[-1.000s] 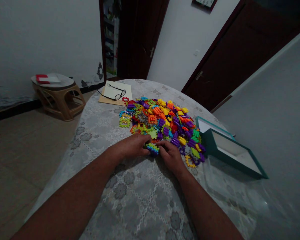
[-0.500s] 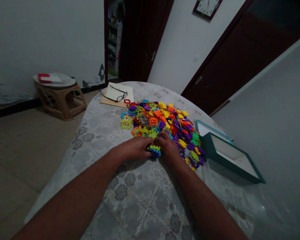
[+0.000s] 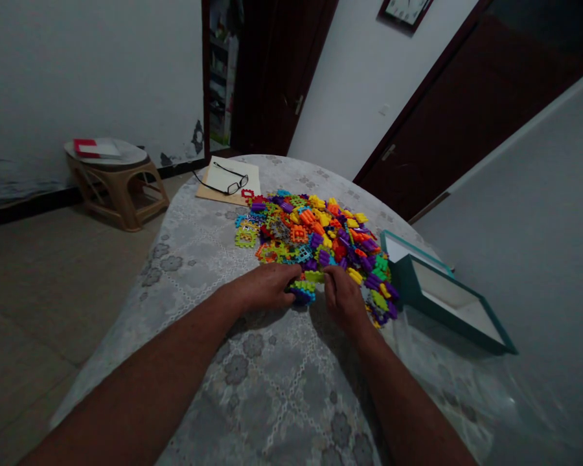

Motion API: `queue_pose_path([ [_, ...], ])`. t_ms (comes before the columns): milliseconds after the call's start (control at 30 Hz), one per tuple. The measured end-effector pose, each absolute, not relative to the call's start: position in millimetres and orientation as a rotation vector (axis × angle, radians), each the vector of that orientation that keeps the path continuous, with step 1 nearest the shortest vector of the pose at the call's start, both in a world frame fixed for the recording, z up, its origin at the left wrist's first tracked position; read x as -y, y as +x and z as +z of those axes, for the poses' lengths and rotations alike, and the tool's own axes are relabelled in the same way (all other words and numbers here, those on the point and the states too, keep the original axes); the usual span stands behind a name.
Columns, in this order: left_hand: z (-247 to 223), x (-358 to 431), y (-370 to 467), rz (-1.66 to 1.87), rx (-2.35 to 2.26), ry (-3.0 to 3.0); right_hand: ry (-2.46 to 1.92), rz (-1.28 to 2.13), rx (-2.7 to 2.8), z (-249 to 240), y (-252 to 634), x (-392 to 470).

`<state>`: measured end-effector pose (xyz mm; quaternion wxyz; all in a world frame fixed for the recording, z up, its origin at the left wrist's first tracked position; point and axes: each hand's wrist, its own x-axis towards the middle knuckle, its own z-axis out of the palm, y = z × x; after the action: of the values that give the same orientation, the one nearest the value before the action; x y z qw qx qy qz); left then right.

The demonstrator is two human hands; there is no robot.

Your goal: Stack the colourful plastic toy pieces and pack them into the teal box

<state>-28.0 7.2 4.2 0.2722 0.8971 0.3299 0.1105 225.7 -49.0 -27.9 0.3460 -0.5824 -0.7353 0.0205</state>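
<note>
My left hand (image 3: 272, 286) is closed around a small stack of joined plastic building pieces (image 3: 303, 295), with lime green on top and blue and purple below. The fingers cover part of the stack. To its right, my right hand (image 3: 342, 294) pinches the end of a flat lime-green building piece (image 3: 313, 276) just above the stack. Whether that piece touches the stack, I cannot tell. Directly beyond both hands spreads a heap of loose interlocking pieces (image 3: 298, 233) in orange, yellow, purple, green, red and blue.
A patterned grey cloth covers the round table (image 3: 252, 388). Black eyeglasses (image 3: 233, 188) lie on papers (image 3: 208, 193) at the far left. Right of the heap stand an open teal box (image 3: 457, 304) and clear plastic sheeting (image 3: 432, 349). A stool (image 3: 131, 194) stands beyond the table's left edge.
My right hand has moved right, away from my left hand, and the lime-green piece now shows flat between them. My left hand stays around the stack, nearly in place.
</note>
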Motion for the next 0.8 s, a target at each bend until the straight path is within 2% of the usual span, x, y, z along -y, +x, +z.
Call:
queue_pose_path([
  [333, -4.1, -13.4, -26.7, 0.365, -0.873, 2.38, -1.418, 0.429, 1.837, -22.0, 207.4, 56.9],
  [800, -9.3, -16.2, -23.0, 0.445, -0.835, 2.301, -1.382, 0.64, 2.012, -23.1, 226.3, 68.9],
])
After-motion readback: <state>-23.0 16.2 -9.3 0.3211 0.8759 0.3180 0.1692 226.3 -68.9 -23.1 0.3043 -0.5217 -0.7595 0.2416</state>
